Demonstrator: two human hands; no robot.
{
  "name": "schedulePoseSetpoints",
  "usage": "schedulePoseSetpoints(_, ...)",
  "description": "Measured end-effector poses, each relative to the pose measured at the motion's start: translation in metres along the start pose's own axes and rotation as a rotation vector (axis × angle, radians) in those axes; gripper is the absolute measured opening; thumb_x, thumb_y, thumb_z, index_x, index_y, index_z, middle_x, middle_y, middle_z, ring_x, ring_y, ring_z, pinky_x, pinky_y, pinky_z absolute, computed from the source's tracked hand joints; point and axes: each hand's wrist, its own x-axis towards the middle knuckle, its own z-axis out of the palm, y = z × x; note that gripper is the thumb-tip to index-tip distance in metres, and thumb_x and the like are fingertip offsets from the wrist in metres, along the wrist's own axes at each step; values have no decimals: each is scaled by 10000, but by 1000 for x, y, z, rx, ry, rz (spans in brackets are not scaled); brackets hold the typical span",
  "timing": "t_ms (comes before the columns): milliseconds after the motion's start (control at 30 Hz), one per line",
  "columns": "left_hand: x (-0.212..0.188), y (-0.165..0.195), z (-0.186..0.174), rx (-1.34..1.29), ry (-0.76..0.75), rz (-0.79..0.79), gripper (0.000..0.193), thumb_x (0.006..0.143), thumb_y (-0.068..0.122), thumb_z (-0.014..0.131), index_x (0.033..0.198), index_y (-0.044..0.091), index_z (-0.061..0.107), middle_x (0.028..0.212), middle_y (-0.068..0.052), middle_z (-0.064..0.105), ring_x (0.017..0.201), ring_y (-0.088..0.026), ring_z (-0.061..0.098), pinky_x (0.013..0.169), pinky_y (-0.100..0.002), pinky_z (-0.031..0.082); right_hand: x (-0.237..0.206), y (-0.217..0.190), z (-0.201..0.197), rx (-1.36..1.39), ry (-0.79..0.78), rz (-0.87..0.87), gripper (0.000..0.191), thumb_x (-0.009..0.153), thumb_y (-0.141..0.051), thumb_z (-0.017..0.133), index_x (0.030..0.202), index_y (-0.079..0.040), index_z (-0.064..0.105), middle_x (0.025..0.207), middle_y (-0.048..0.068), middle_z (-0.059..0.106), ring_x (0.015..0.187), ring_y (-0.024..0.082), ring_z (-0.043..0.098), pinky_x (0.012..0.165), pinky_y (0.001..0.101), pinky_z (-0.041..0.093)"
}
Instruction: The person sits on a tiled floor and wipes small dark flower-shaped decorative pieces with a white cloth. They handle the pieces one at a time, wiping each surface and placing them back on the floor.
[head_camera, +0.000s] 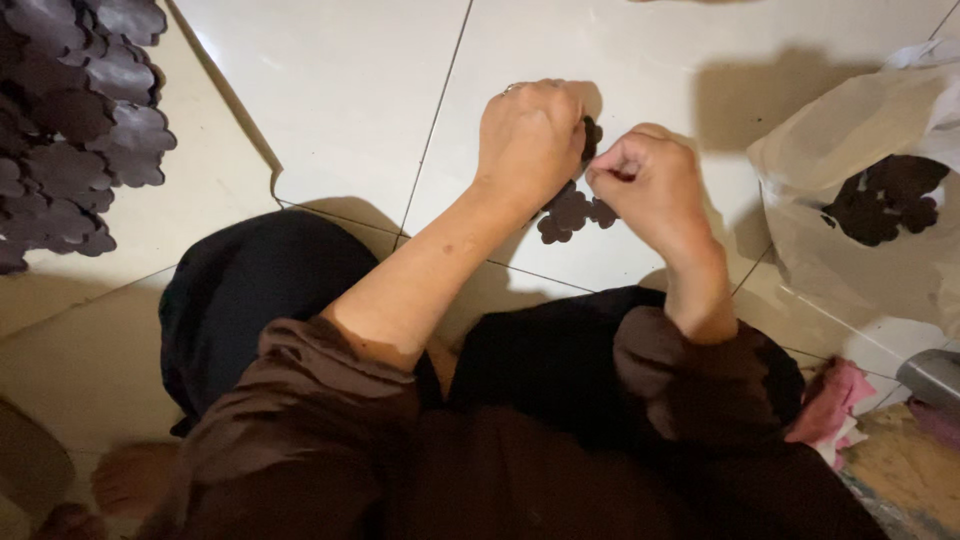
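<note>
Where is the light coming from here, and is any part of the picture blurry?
Head view: shadows of the hands and plastic bag fall away onto the pale floor tiles, so light comes from the near side; the brown sleeves look soft and dim.

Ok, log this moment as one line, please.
left hand: grip on dark flower-shaped cutouts | right hand: pinching same cutouts | cutout pile far left | plastic bag right | tiled floor

Illumination was moderate and warm, arriving from the near side — the hands threw soft shadows away onto the glossy white floor tiles (350, 90), which showed a faint sheen. The dark brown garment sleeves (330, 400) lost detail in dimness; the lower corners were slightly blurred.
</note>
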Motion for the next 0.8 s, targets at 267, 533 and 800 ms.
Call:
schedulePoseSetpoints(267, -1, -2, 6, 12, 67, 0, 39, 750, 78, 690, 751, 51, 661, 739, -154, 693, 673, -382, 655, 636, -478, 516, 9, -2, 2, -10, 175, -90, 93, 969, 9, 827, 949, -10, 739, 958, 84, 628, 792, 131, 618, 694, 245, 544)
schedulePoseSetpoints(533, -3, -3, 3, 15, 75, 24, 63, 748, 97, 698, 754, 62, 646, 752, -161, 688, 702, -377, 663, 656, -488, 514, 5, 1, 5, 16, 89, -35, 136, 891, 67, 794, 859, 32, 667, 905, 77, 613, 736, 116, 624, 655, 248, 516)
schedulePoseSetpoints(800, -2, 1, 2, 69, 14, -30, 92, 738, 123, 709, 739, 66, 638, 746, -150, 695, 702, -380, 661, 650, -498, 488, 8, 5, 9, 271, 209, 11, 116, 969, 42, 798, 976, 15, 685, 981, 41, 633, 812, 73, 619, 739, 222, 536)
